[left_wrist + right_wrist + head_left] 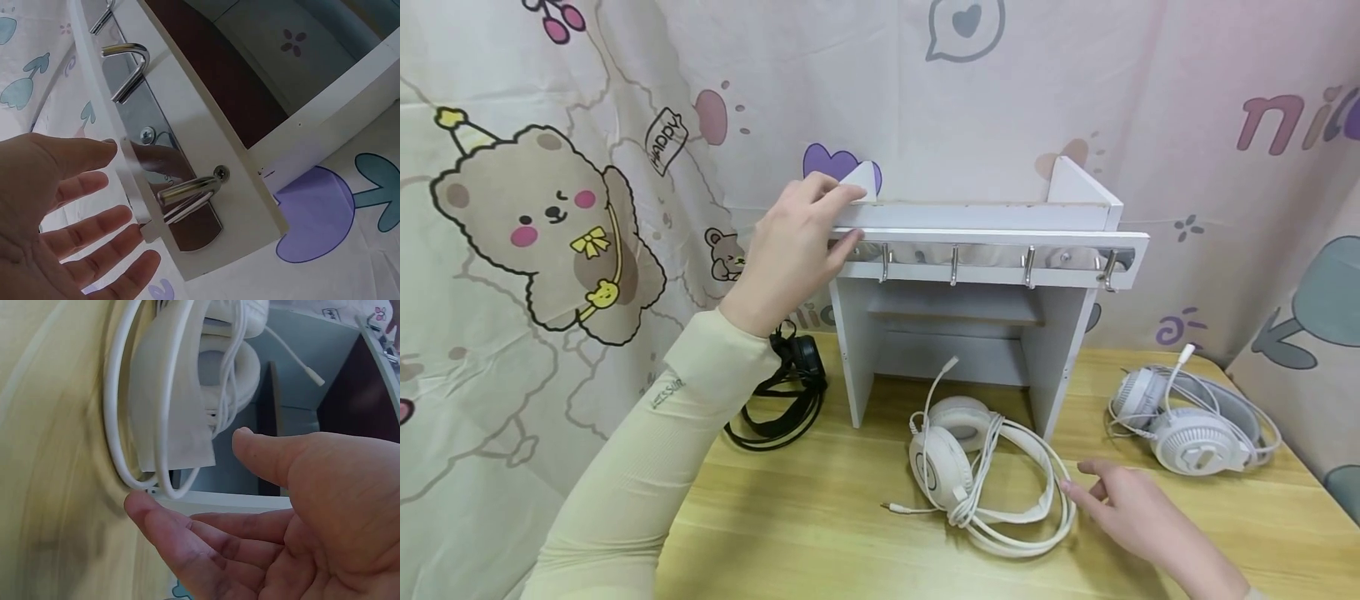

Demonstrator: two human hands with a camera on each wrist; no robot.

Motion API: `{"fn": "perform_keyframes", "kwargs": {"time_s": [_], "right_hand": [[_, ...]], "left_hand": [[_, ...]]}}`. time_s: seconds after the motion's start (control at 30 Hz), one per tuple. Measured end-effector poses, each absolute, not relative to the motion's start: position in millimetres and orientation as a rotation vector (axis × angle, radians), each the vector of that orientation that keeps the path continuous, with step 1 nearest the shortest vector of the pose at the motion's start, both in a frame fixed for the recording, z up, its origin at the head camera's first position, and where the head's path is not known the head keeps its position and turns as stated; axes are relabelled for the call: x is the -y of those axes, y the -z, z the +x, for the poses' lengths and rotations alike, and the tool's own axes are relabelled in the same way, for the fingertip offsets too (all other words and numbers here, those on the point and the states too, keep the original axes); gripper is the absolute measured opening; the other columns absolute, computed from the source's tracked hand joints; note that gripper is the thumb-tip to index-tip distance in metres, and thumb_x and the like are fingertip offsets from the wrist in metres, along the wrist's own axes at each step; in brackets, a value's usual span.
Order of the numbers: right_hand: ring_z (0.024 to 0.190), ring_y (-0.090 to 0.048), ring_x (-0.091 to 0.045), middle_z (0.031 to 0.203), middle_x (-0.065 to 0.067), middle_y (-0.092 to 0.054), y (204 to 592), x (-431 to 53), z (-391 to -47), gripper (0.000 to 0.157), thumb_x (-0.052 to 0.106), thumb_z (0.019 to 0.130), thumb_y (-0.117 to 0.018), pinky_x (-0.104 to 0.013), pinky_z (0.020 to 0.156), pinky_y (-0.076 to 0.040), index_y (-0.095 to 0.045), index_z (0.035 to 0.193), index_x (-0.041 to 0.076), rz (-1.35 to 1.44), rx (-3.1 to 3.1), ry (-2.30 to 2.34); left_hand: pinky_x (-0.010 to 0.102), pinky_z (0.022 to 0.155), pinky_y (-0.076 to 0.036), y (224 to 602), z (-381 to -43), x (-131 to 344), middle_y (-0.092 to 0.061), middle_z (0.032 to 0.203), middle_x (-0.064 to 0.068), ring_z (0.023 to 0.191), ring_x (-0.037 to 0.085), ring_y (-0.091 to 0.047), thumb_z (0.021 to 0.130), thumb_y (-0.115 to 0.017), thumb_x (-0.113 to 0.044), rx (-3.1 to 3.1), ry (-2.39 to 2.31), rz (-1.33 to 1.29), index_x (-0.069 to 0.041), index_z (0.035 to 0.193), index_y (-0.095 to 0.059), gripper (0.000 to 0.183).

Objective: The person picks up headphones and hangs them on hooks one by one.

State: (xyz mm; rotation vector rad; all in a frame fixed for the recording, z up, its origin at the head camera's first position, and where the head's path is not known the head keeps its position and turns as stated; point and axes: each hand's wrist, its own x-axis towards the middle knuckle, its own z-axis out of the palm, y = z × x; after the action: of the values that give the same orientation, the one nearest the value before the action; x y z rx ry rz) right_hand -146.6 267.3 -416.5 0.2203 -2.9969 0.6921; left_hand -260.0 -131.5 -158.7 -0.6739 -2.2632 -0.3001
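Observation:
My left hand point(793, 242) is at the upper left end of a white desktop shelf point(850, 367), its fingers by the top edge and its thumb in front of the hook rail point(992, 237). Seen from the left wrist, the fingers are loosely extended beside the rail's edge, near a metal hook point(187, 194). A white headset point(951, 467) with its cable wound round it lies on the table before the shelf. Beside its headband, my right hand point(1131, 508) holds its fingers apart; in the right wrist view the fingertips are right at the band point(112, 394).
To the right, a second white headset point(1198, 442) lies on the wooden table point(790, 517). A black headset point(805, 367) with cables sits left of the shelf, partly behind the left sleeve. Printed curtains point(895, 100) hang behind and along the left side.

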Motion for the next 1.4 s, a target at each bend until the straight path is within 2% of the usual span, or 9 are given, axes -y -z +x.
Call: {"fn": "perform_keyframes", "kwargs": {"time_s": [0.2,0.43,0.63,0.9,1.1,1.23,1.4], "right_hand": [[0.076,-0.067,-0.009,0.07,0.012,-0.07,423.2,-267.0,-152.5,0.054,0.039,0.104,-0.069,-0.039,0.076,-0.059,-0.071,0.125,-0.012,0.257,3.033,-0.633],[0.065,-0.052,-0.007,0.069,0.01,-0.062,427.8,-267.3,-156.7,0.045,0.038,0.106,-0.067,-0.028,0.064,-0.046,-0.075,0.12,-0.003,0.259,3.072,-0.689],[0.052,-0.053,-0.004,0.063,0.008,-0.06,432.3,-270.0,-156.7,0.029,0.033,0.107,-0.065,-0.024,0.055,-0.042,-0.076,0.108,0.006,0.305,3.054,-0.887],[0.054,-0.057,-0.004,0.07,0.007,-0.066,437.4,-273.5,-158.6,0.018,0.026,0.105,-0.069,-0.022,0.053,-0.049,-0.071,0.094,0.012,0.353,3.018,-1.013],[0.056,-0.053,0.0,0.07,0.007,-0.062,440.1,-276.2,-158.0,0.016,0.02,0.102,-0.07,-0.021,0.053,-0.046,-0.064,0.091,0.011,0.37,2.994,-1.029],[0.062,-0.055,0.001,0.074,0.005,-0.065,439.8,-277.0,-158.1,0.014,0.017,0.103,-0.067,-0.021,0.057,-0.049,-0.064,0.093,0.009,0.374,2.97,-1.073],[0.07,-0.068,-0.006,0.081,-0.004,-0.071,438.0,-275.7,-158.1,0.019,0.018,0.108,-0.061,-0.025,0.061,-0.061,-0.062,0.104,-0.001,0.287,2.95,-1.358]], "left_hand": [[0.052,0.086,-0.058,159.5,-265.8,130.0,-0.068,0.131,0.014,0.113,0.036,-0.063,0.101,-0.075,-0.017,2.226,0.283,-0.721,-0.015,0.137,-0.07,0.037],[0.052,0.089,-0.059,159.1,-267.6,126.8,-0.069,0.126,0.015,0.113,0.037,-0.061,0.101,-0.073,-0.014,2.226,0.262,-0.759,-0.017,0.134,-0.072,0.033],[0.052,0.086,-0.06,160.1,-267.0,126.9,-0.069,0.124,0.014,0.113,0.036,-0.06,0.101,-0.073,-0.014,2.234,0.268,-0.744,-0.017,0.135,-0.073,0.034],[0.053,0.088,-0.059,160.8,-268.0,125.6,-0.068,0.123,0.014,0.113,0.037,-0.059,0.102,-0.072,-0.013,2.224,0.288,-0.745,-0.017,0.134,-0.073,0.033],[0.054,0.085,-0.06,161.2,-268.2,124.9,-0.068,0.123,0.014,0.113,0.036,-0.06,0.102,-0.072,-0.014,2.22,0.275,-0.737,-0.017,0.134,-0.073,0.033],[0.055,0.084,-0.061,162.5,-267.6,125.3,-0.069,0.122,0.014,0.113,0.036,-0.06,0.102,-0.072,-0.014,2.218,0.273,-0.73,-0.017,0.134,-0.073,0.033],[0.055,0.081,-0.062,164.5,-267.0,125.1,-0.068,0.122,0.013,0.112,0.036,-0.06,0.102,-0.072,-0.014,2.218,0.262,-0.722,-0.017,0.134,-0.073,0.032]]}}
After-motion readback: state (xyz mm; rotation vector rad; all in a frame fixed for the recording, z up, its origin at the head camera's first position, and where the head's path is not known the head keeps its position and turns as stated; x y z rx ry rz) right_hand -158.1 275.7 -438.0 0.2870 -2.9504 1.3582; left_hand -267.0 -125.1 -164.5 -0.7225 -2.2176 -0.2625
